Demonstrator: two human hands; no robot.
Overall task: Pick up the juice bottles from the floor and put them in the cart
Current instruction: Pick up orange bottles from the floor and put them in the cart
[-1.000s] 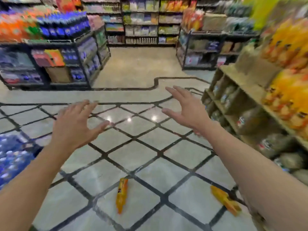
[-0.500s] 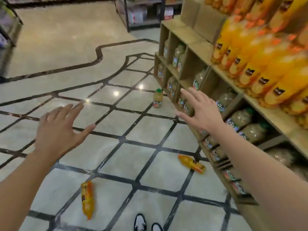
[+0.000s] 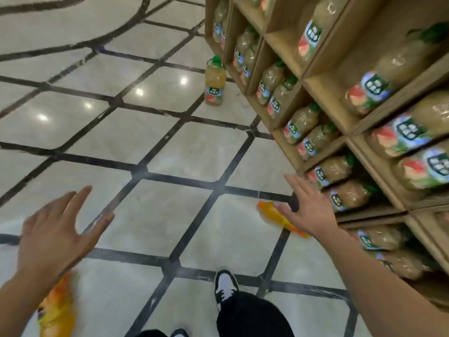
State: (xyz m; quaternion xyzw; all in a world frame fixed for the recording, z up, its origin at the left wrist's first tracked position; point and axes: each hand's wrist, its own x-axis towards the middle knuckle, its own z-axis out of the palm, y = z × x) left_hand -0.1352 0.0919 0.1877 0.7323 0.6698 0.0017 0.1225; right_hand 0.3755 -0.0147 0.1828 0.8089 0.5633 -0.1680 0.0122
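Observation:
Two orange juice bottles lie on their sides on the tiled floor: one orange bottle [image 3: 279, 218] partly under my right hand [image 3: 306, 210], the other orange bottle [image 3: 56, 310] at the lower left, partly behind my left wrist. A pale juice bottle [image 3: 215, 82] with a green cap stands upright farther off, by the shelf corner. My left hand [image 3: 56, 235] hovers with fingers spread and holds nothing. My right hand is open too, above the near bottle; contact cannot be judged. No cart is in view.
A wooden shelf unit [image 3: 323, 69] filled with pale juice bottles runs along the right side, close to my right arm. My shoe [image 3: 224, 285] and dark trouser leg stand at the bottom centre. Glossy tiles with dark lines cover the floor [image 3: 136, 132].
The view has tipped down and closer to the floor. Both open hands have lowered toward the orange bottles; the right hand now overlaps the right one.

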